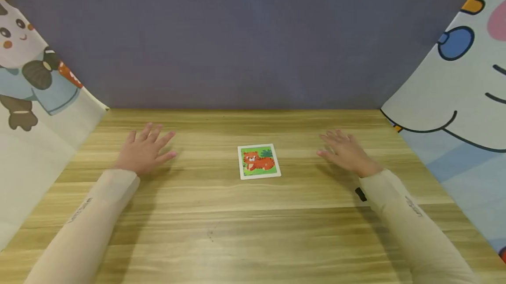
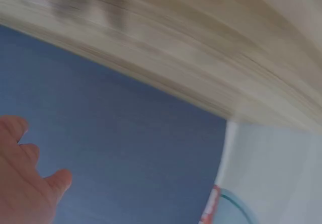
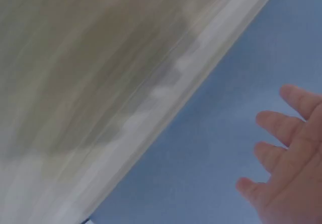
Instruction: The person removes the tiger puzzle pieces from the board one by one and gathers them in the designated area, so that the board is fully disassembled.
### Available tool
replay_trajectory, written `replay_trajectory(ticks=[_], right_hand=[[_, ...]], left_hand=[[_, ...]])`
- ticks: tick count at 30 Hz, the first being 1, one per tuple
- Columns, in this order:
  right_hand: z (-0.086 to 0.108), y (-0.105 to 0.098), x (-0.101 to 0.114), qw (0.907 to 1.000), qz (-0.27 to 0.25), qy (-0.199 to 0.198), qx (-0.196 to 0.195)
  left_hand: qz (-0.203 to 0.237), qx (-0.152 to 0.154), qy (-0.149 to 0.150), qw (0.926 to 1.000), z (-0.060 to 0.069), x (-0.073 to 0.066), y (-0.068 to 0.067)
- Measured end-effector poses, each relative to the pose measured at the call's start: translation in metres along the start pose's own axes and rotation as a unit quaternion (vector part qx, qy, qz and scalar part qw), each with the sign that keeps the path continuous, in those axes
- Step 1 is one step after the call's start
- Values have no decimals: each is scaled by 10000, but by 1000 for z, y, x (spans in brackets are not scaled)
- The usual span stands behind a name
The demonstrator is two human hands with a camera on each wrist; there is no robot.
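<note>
A square card [image 1: 258,162] with a white border and an orange tiger on green lies flat at the middle of the wooden table. To its left is my left hand [image 1: 143,152], fingers spread, holding nothing. My right hand [image 1: 348,153] is to the card's right, fingers extended and nothing in it. Neither hand touches the card. Part of the left hand [image 2: 25,178] shows at the lower left of the left wrist view; several fingers of the right hand [image 3: 294,158] show in the right wrist view.
The wooden table [image 1: 237,240] ends at a dark blue-grey backdrop [image 1: 245,38]. Printed cloths with cartoon figures hang at left [image 1: 35,161] and right [image 1: 446,95]. A small black object [image 1: 360,194] is beside the right sleeve.
</note>
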State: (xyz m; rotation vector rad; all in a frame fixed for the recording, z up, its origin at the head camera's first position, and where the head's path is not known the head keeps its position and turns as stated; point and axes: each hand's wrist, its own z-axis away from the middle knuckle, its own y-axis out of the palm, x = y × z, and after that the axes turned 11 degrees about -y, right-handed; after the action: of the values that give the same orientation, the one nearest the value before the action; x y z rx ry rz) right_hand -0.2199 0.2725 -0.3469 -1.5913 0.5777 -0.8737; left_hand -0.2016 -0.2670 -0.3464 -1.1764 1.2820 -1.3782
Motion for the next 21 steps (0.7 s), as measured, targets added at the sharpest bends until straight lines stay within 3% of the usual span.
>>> replay_trajectory(ticks=[7,14,21], right_hand=[[-18,14,7,9956,-272,-650,-620],[-38,21,23,9897,-1379,-50,-385],[-54,28,38,9951,-960,111,-231]], left_hand=[[212,-57,422,9989,-11,-28,9],[406,-42,614,9973,-15,-49,9],[402,74,850,9955,-24,-71,6]])
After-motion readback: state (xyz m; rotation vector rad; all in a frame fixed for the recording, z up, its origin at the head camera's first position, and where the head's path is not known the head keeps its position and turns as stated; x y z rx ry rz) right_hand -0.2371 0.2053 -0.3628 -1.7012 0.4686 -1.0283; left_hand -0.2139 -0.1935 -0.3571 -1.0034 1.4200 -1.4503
